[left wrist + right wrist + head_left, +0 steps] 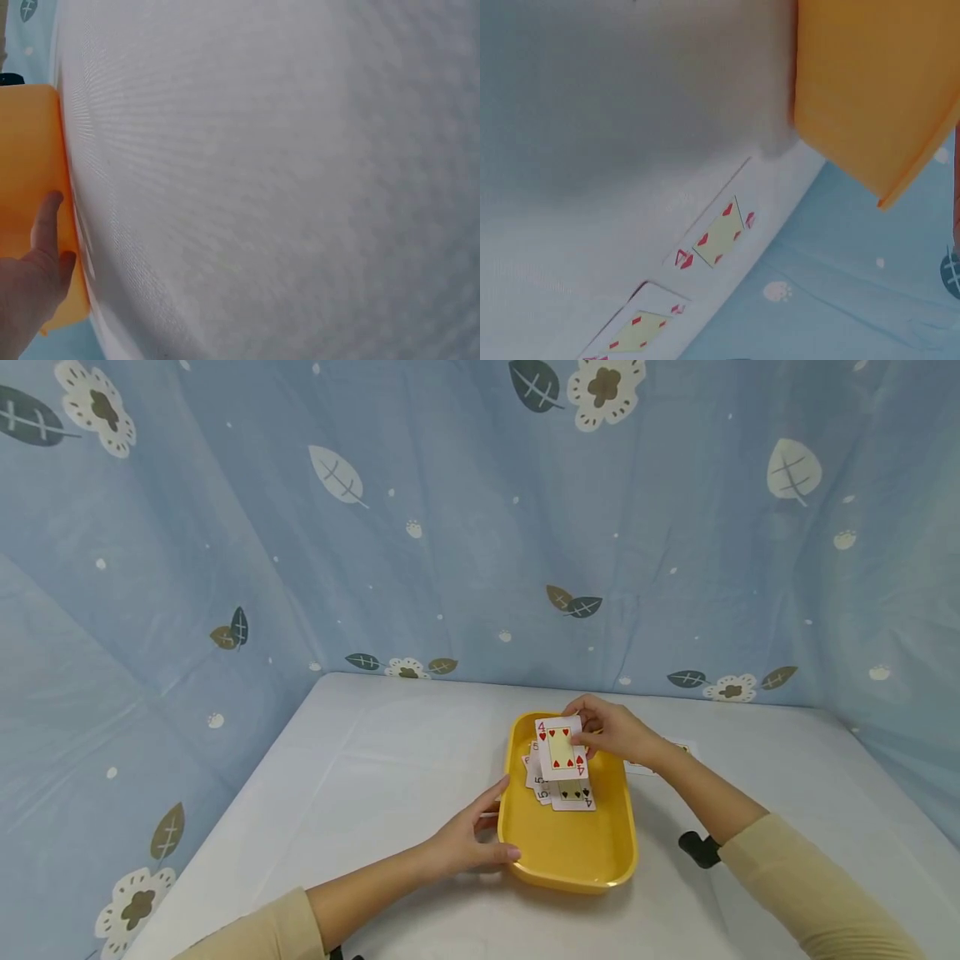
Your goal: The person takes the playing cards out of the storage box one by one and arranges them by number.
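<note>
My right hand (pixel 606 727) pinches a four of hearts (pixel 561 750) above the far half of a yellow tray (pixel 573 852). Under that card a four of spades (pixel 573 795) lies face up in the tray, overlapping several other cards (pixel 542 789), one marked 5. My left hand (pixel 465 839) is at the tray's left side, thumb tip at the rim and fingers spread along the outer wall. In the left wrist view, fingers (pixel 46 225) rest on the orange-looking tray wall (pixel 22 150).
Right of the tray, two red diamond cards, one nearer the tray (pixel 718 234) and one farther off (pixel 637 330), lie on the white table (pixel 390 760). In the head view my right forearm partly covers them. A blue patterned curtain (pixel 450 568) stands behind the table.
</note>
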### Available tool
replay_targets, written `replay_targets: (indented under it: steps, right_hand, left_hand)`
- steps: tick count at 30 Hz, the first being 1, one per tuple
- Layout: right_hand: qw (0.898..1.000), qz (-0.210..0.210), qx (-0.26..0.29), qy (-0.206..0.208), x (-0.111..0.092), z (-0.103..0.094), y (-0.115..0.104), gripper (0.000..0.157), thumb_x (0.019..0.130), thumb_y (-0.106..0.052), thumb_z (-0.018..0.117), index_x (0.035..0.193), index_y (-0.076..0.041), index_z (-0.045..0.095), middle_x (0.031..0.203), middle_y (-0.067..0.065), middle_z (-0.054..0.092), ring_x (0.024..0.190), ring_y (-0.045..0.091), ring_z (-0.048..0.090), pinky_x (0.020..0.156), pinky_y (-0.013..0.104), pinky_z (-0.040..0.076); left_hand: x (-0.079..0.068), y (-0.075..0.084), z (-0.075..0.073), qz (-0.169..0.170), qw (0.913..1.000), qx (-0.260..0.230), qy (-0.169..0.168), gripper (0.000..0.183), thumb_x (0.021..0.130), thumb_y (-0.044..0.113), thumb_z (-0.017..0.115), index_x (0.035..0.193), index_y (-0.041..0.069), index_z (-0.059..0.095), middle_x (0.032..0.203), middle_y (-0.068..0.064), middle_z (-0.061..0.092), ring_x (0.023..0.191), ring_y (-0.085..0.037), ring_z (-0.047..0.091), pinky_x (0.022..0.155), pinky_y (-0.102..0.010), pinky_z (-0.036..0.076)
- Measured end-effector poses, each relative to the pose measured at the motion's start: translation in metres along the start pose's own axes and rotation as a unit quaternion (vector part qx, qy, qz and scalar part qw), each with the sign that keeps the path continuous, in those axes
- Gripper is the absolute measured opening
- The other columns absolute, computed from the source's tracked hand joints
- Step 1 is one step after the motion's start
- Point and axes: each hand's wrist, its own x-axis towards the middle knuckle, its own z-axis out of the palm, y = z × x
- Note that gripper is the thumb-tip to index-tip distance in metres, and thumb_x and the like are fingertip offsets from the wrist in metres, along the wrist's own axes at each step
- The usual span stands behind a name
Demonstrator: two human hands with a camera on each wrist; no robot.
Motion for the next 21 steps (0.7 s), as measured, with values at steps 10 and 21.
replay_targets:
  steps: [10,21]
  right_hand:
    - [1.0,0.012,-0.007,0.022,-0.011,-0.011,-0.007,0.036,0.083,-0.01,0.065,0.115,-0.006,0.049,0.086,0.011,0.058,0.073,0.02,0.061,0.059,0.027,0.054]
    - [0.999,0.004,0.003,0.049,-0.024,-0.028,-0.003,0.04,0.081,-0.011,0.067,0.115,-0.005,0.05,0.084,0.013,0.059,0.069,0.018,0.062,0.058,0.029,0.055]
  left_hand:
    - [-0.003,0.003,0.004,-0.016,0.9997,0.006,0.016,0.091,0.075,0.027,0.074,0.146,0.025,0.016,0.133,-0.015,0.041,0.121,-0.033,0.045,0.099,-0.045,0.039]
    - [-0.003,0.001,0.005,-0.012,0.9997,0.002,0.02,0.091,0.075,0.026,0.075,0.145,0.024,0.018,0.132,-0.015,0.04,0.121,-0.032,0.045,0.098,-0.044,0.04]
